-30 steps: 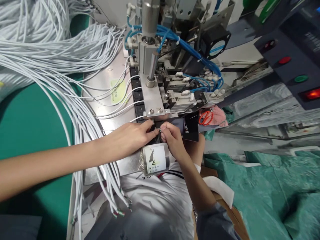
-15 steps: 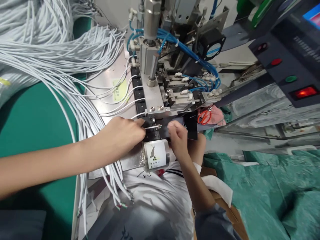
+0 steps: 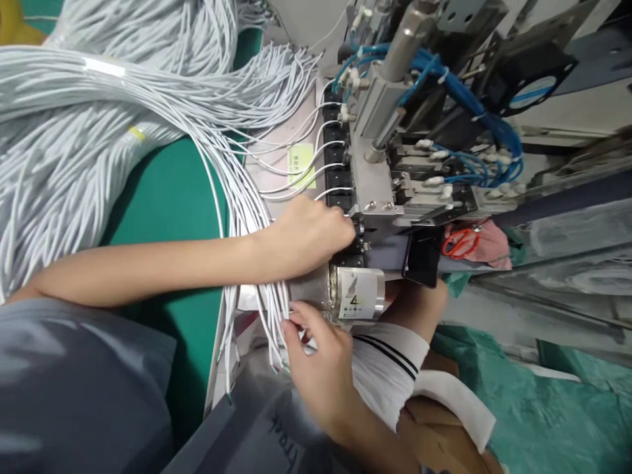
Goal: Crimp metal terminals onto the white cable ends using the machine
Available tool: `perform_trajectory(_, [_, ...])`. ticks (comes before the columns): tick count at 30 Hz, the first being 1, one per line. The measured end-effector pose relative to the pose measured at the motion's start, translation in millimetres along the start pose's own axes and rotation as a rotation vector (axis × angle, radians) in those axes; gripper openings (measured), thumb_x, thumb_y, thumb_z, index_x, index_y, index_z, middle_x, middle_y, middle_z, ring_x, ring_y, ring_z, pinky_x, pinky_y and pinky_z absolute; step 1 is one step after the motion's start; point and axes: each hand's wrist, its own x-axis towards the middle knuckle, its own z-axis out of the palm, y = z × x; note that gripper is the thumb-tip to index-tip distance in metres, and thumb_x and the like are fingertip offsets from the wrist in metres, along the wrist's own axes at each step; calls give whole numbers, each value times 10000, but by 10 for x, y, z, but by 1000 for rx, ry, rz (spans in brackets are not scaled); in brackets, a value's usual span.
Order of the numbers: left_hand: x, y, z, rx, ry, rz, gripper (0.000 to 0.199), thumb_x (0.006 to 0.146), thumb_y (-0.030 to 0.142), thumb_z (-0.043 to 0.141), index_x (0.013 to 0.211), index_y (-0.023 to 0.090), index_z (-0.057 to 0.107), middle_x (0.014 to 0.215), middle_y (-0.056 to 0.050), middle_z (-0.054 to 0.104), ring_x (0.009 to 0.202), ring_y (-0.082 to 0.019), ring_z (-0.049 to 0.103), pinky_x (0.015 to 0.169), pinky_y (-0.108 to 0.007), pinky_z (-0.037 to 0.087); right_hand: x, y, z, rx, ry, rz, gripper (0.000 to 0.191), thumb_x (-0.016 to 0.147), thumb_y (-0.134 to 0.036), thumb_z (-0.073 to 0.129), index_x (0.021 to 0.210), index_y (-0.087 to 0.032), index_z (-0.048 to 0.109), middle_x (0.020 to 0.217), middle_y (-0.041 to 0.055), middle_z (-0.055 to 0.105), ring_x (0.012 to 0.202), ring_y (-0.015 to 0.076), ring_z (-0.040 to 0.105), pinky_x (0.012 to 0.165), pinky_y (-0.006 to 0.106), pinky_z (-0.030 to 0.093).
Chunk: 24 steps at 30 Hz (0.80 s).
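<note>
My left hand (image 3: 316, 234) is closed at the row of black cable holders (image 3: 340, 178) along the machine's near side. Its fingertips are hidden, so whatever they grip cannot be made out. Several white cables, each in its own holder, run into the machine (image 3: 372, 191) beyond that hand. Lower down, my right hand (image 3: 323, 359) has thumb and forefinger closing on a white cable at the edge of the hanging cable bundle (image 3: 247, 217). The bundle's stripped ends, with small coloured wires, dangle over my lap.
Large heaps of white cables (image 3: 148, 39) lie on the green table (image 3: 153, 191) at left. A labelled clear cover (image 3: 358, 296) sticks out below the holders. On the right are a phone (image 3: 422, 257), red-handled scissors (image 3: 459, 243) and a pink cloth (image 3: 494, 243).
My right hand has moved from the machine's front down and left to the hanging cables. My left hand stays at the holders, now covering the lower ones. The view has shifted left.
</note>
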Motion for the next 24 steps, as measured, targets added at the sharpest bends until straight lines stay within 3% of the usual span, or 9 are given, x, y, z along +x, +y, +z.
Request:
perform_trajectory(2, [-33,84,-14,-152,123,160,194,784,52,445,679,113,596,605,-37,551,498,-118,495,455,-246,298,28,-2,-136,-72,46,-71,192,790,-115,547,959,-170,620,691,20,693,566,134,626,588,235,475])
perform_trajectory(5, [-82,192,3,-423,284,358,249,906,190,407,803,126,624,710,-42,591,604,-122,530,516,-247,381,145,29,-450,-171,103,-125,87,761,-99,540,732,-175,571,565,-1,592,504,126,555,510,240,424])
perform_trajectory(7, [-94,207,28,-582,303,349,284,943,257,373,940,115,619,776,-59,610,671,-125,557,577,-241,428,281,80,-646,-148,155,-103,85,744,-100,564,727,-182,549,570,-18,562,488,108,520,488,229,411])
perform_trajectory(11, [-53,125,53,-753,256,261,276,943,250,383,1036,92,590,811,-80,612,709,-132,573,607,-229,451,594,177,-834,214,266,6,273,761,-149,614,1021,-204,550,726,-14,637,558,100,573,520,214,463])
perform_trajectory(13, [-19,81,42,-803,325,245,238,936,219,399,990,110,604,787,-68,607,703,-125,565,617,-221,449,712,202,-827,425,319,41,227,771,-203,631,988,-210,563,704,-20,634,527,91,560,504,214,461])
perform_trajectory(16, [13,50,8,-869,395,200,181,919,190,437,884,133,605,728,-37,579,654,-102,528,600,-203,427,813,228,-760,631,281,71,131,773,-261,642,884,-202,605,648,-24,611,503,87,546,495,219,454])
perform_trajectory(19, [20,47,-12,-877,384,172,180,916,175,427,849,134,589,696,-23,537,632,-97,496,594,-203,417,853,251,-709,669,265,58,116,779,-289,628,850,-197,633,696,-6,609,520,90,537,499,234,449])
perform_trajectory(24, [37,34,22,-880,331,204,201,912,161,411,927,124,608,781,-53,572,653,-98,515,607,-202,438,898,254,-788,509,341,-55,63,771,-212,628,792,-199,686,761,12,585,700,117,545,608,253,447])
